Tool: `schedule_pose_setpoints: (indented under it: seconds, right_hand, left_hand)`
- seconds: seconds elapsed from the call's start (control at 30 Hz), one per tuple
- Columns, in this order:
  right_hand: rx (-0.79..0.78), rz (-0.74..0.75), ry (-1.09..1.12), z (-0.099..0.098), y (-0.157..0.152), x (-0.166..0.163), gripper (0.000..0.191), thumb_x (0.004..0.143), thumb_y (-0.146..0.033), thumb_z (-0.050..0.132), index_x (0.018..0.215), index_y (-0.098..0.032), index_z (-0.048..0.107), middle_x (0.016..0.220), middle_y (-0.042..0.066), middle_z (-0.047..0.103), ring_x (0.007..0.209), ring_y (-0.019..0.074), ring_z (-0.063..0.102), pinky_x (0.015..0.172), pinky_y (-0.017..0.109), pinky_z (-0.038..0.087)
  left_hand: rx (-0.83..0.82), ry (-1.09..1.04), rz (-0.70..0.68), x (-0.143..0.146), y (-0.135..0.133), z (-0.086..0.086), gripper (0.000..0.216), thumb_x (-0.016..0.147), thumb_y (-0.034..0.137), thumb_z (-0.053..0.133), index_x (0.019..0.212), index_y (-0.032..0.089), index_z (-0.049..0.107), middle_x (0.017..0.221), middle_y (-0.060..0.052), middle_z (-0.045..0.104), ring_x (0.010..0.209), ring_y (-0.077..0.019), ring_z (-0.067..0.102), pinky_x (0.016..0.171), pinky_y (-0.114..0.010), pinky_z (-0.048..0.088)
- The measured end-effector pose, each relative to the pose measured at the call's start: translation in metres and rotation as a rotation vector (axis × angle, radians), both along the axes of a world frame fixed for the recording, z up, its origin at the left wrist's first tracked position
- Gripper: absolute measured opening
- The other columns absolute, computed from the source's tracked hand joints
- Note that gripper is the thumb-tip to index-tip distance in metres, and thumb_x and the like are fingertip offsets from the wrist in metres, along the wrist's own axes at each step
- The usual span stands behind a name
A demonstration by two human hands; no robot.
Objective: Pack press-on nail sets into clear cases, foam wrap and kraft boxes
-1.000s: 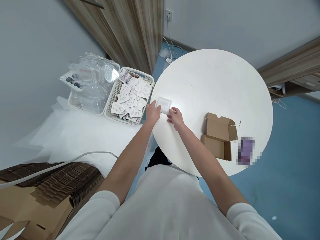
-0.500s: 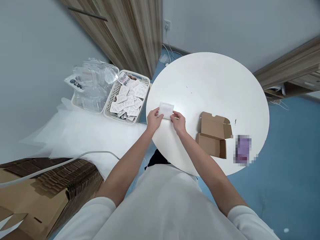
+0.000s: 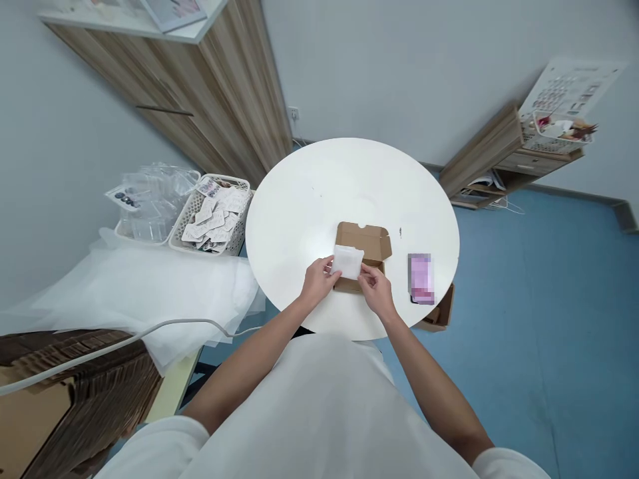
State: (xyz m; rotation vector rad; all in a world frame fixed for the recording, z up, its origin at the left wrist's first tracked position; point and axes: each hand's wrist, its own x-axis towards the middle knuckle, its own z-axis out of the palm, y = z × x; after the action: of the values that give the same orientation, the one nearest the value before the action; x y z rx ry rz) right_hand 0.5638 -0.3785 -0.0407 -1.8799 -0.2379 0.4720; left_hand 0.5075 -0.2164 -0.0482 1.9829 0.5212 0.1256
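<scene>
Between my hands is a small flat packet wrapped in white foam sheet (image 3: 347, 262). My left hand (image 3: 319, 279) grips its left edge, with the thumb at the near corner. On the other side, my right hand (image 3: 377, 287) pinches the right edge. The packet is over an opened brown cardboard box (image 3: 364, 236), whose lid stands folded back on the far side. The packet and my hands hide much of the box's tray. Whether the packet touches the box, I cannot tell.
The box rests on a round white table (image 3: 349, 179). A blurred purple item (image 3: 422, 276) lies at right, above another brown box (image 3: 442, 313) below the edge. At left are a basket of cards (image 3: 214, 219), clear bags (image 3: 154, 199), foam sheets (image 3: 150, 279) and stacked cardboard (image 3: 110, 392).
My hands have carried the wrapped packet from bare tabletop at the left to over the open box. The camera view has turned to the right.
</scene>
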Motion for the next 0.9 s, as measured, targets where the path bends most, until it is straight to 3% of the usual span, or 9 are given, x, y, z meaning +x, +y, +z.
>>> schedule_pose_setpoints:
  seconds: [0.17,0.37,0.53,0.73,0.9]
  right_hand:
    - [-0.113,0.119,0.027,-0.013,-0.035,0.003,0.044,0.073,-0.019,0.049,0.117,-0.023,0.048,0.111,0.007,0.055,0.088,0.0163,0.06,0.079,0.03,0.049]
    - [-0.2,0.233,0.03,-0.026,-0.04,0.004,0.047,0.071,-0.013,0.048,0.117,-0.022,0.045,0.109,0.006,0.056,0.085,0.0142,0.061,0.078,0.028,0.048]
    - [-0.246,0.241,0.07,-0.037,-0.044,-0.003,0.05,0.071,-0.014,0.05,0.119,-0.019,0.038,0.111,0.008,0.055,0.09,0.0144,0.059,0.075,0.026,0.047]
    - [-0.507,0.404,-0.083,-0.043,-0.049,-0.011,0.033,0.073,-0.018,0.049,0.106,-0.014,0.052,0.105,0.01,0.056,0.096,0.0184,0.055,0.082,0.028,0.041]
    - [-0.605,0.486,-0.2,-0.041,-0.05,-0.018,0.033,0.077,-0.018,0.046,0.109,-0.012,0.052,0.117,0.014,0.048,0.104,0.0203,0.05,0.085,0.028,0.038]
  left_hand:
    - [0.176,0.107,-0.163,0.006,-0.033,-0.005,0.038,0.07,0.023,0.058,0.107,0.022,0.052,0.086,-0.002,0.06,0.073,-0.0146,0.057,0.068,-0.027,0.046]
    - [0.344,0.272,-0.205,0.013,-0.049,-0.012,0.048,0.069,0.017,0.056,0.114,0.019,0.039,0.093,-0.005,0.061,0.084,-0.0195,0.058,0.069,-0.028,0.042]
    - [0.466,0.415,-0.336,0.008,-0.055,-0.021,0.039,0.07,0.017,0.053,0.108,0.015,0.041,0.1,-0.01,0.059,0.092,-0.0232,0.056,0.071,-0.03,0.041]
    - [0.503,0.399,-0.461,-0.005,-0.058,-0.025,0.027,0.076,0.02,0.046,0.103,0.014,0.046,0.101,-0.011,0.057,0.095,-0.0217,0.054,0.077,-0.03,0.041]
    - [0.545,0.341,-0.565,-0.01,-0.059,-0.023,0.02,0.079,0.022,0.042,0.096,0.015,0.051,0.098,-0.011,0.053,0.094,-0.0223,0.051,0.079,-0.033,0.041]
